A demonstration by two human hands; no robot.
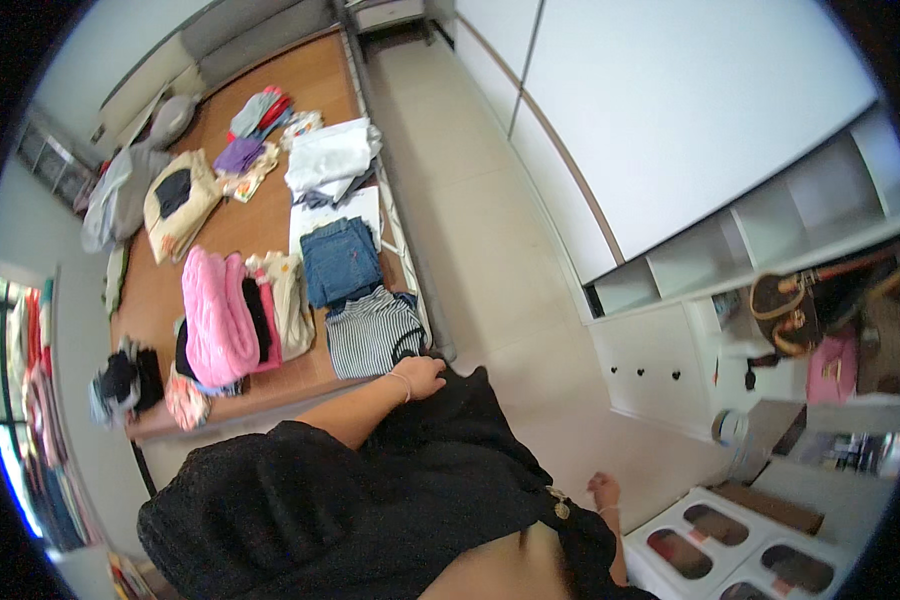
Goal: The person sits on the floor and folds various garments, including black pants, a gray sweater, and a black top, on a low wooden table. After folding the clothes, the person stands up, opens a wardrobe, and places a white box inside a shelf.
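My left hand, with a thin band at the wrist, is over black fabric at the front of my black dress. Whether its curled fingers grip the fabric cannot be made out. Just beyond it, at the bed's near corner, lies a folded black-and-white striped top. Folded blue jeans lie behind the top. My right hand hangs low at my side, blurred, its fingers loosely bent and nothing seen in them. It is nearest to a white box with oval windows.
Folded pink fleece, white clothes and a cream garment lie on the bed's brown mat. A tiled floor strip separates the bed from a white wardrobe. Bags, including a brown handbag, are at right.
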